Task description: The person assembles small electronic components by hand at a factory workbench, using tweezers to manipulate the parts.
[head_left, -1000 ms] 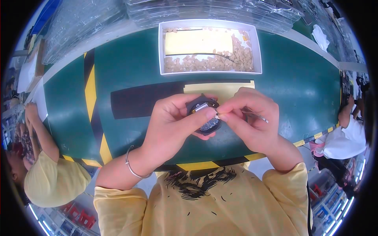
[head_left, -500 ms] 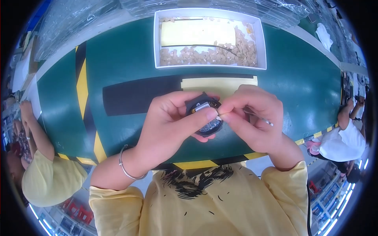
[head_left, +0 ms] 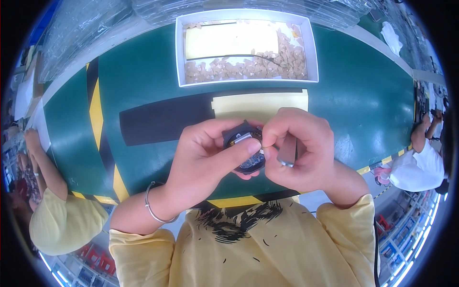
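Note:
My left hand (head_left: 196, 153) is closed on a dark, roughly round device case (head_left: 251, 164) with exposed electronics inside, held above the near part of the table. Its thumb presses across the inner parts. My right hand (head_left: 308, 146) is closed, with thumb and forefinger pinched at the case's right edge. Whatever lies between those fingertips is too small to make out. Tucked in the same hand is a flat metal tool (head_left: 287, 150), seemingly tweezers, its end pointing down toward me. Beyond both hands lie a black sheet (head_left: 165, 118) and a pale yellow sheet (head_left: 260, 104).
A white shallow box (head_left: 179, 52) with many small beige pieces and a pale sheet stands farther back on the green table (head_left: 363, 105). Yellow-black tape (head_left: 97, 112) marks the table's left part and near edge. Clear plastic wrapping (head_left: 95, 38) lies behind. Other people sit at both sides.
The metal tool has turned in my right hand, now showing its broad side. The right fingers have curled lower, still at the case's edge. The case has shifted slightly left.

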Demonstrator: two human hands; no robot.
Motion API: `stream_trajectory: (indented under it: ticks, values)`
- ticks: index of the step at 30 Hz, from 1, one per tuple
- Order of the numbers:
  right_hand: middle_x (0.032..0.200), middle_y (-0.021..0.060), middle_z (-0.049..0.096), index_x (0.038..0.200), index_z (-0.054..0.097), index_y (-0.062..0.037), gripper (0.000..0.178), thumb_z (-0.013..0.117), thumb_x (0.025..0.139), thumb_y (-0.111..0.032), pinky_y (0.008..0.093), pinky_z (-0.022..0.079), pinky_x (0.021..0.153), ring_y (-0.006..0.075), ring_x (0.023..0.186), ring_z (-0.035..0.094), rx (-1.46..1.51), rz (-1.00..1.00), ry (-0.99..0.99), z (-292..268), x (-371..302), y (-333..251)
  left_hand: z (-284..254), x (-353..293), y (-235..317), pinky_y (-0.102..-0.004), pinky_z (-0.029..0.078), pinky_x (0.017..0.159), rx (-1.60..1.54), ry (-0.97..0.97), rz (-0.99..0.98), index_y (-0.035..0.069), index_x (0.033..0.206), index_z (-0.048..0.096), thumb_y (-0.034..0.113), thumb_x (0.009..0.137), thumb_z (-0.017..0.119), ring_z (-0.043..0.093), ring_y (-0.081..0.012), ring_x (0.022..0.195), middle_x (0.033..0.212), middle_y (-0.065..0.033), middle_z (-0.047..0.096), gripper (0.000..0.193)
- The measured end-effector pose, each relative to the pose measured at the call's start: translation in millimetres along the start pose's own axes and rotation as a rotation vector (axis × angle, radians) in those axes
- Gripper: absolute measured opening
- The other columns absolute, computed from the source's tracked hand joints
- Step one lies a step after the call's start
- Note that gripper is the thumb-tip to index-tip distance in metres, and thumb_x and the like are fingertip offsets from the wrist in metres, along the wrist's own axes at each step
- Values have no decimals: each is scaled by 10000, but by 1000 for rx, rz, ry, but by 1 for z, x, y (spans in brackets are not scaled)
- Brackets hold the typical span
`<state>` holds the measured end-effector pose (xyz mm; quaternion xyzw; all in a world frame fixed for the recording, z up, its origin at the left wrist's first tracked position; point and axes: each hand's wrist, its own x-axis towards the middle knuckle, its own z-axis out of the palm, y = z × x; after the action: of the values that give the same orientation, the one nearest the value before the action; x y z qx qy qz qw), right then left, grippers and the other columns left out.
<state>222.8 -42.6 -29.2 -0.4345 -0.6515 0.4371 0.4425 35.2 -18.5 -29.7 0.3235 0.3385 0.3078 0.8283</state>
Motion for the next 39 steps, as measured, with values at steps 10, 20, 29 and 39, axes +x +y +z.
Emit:
stream_trajectory:
  ticks: [10,20,29,39]
  values:
    - [743,29,563,812,570,-17,162,611,677,63,221,364,551,102,604,464,10,64,13,-5,2,-5,-1,0,6,-220,547,570,28,-1,-121,-40,1121,618,89,907,624,638,-98,705,869,-79,676,250]
    - [665,-27,477,862,619,-9,72,620,790,-13,195,320,538,26,603,391,-570,202,388,-52,27,11,1,-2,11,-217,544,623,83,-66,-116,-25,1121,584,51,915,592,624,-98,821,1050,-98,643,220]
    - [778,24,590,928,663,14,171,531,910,-93,195,357,573,71,640,461,-264,71,455,-76,14,4,4,3,15,-254,514,684,427,-136,92,-25,1157,573,-8,877,530,650,-147,764,959,-119,669,284]
    - [955,89,536,938,534,1,153,489,966,-142,249,519,724,171,809,625,375,405,486,-66,-22,10,33,43,26,-232,475,634,1129,-303,95,18,1302,510,-20,821,551,627,-111,676,838,-101,655,484]
